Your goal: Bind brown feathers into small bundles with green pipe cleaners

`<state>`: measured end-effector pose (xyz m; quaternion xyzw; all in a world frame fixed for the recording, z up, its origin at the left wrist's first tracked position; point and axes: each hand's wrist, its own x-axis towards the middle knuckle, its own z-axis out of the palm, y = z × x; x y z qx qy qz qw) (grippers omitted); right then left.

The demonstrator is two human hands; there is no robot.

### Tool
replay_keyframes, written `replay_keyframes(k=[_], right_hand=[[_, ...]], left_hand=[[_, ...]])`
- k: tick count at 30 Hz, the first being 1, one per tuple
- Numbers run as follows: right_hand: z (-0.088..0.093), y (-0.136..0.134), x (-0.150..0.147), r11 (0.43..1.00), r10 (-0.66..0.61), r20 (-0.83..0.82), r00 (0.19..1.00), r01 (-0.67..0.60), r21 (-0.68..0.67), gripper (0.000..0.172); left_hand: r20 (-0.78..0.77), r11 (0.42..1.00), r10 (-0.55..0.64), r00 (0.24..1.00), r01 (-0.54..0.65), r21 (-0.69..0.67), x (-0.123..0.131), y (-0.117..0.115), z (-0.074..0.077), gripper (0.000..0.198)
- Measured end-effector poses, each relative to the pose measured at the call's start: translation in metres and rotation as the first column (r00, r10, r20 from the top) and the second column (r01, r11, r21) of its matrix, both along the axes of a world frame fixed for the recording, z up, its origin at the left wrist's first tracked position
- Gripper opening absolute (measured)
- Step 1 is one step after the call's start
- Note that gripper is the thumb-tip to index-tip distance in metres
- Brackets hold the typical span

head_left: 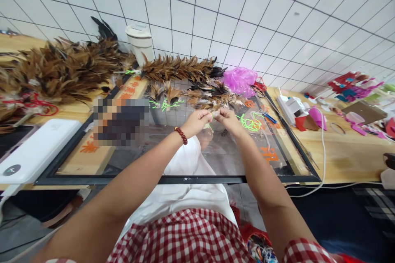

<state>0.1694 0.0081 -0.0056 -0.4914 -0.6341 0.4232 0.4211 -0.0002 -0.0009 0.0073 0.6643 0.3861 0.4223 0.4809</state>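
My left hand point(197, 121), with a brown bead bracelet point(181, 135) at its wrist, is closed in a pinch. My right hand point(228, 121) pinches right beside it, the fingertips of both almost touching. Between them is a small pale yellow-green bit, too small to name. Just beyond lie loose brown feathers point(212, 98). To the right of my right hand is a tangle of neon green cord point(249, 122). Feather tufts tied with green cord point(166, 98) lie beyond my left hand. Both hands are over a black-framed glass pane point(203, 179).
A long brown feather strand point(182, 68) runs along the back near a lidded white cup point(140, 43). A big feather heap point(70, 70) and a white power bank point(38, 150) are on the left. On the right are a pink plastic bag point(240, 81), a blue pen point(269, 118) and a white cable point(322, 148).
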Motion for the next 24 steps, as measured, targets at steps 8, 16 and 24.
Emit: replay_keyframes(k=[8,16,24], right_hand=[[0.023,-0.017,-0.01,0.894,0.051,0.2,0.978,-0.134,0.427,0.026],[0.013,-0.008,-0.008,0.989,0.115,-0.183,0.976,-0.094,0.118,0.03],[0.008,-0.006,-0.015,0.997,-0.068,-0.414,0.908,0.051,-0.051,0.031]], left_hand=[[-0.401,0.989,0.028,0.916,0.034,0.146,-0.01,0.001,0.001,0.021],[-0.023,0.944,-0.309,0.951,0.304,-0.124,-0.002,-0.012,0.007,0.038],[0.186,0.946,0.021,0.982,0.041,-0.323,0.008,-0.007,0.0,0.031]])
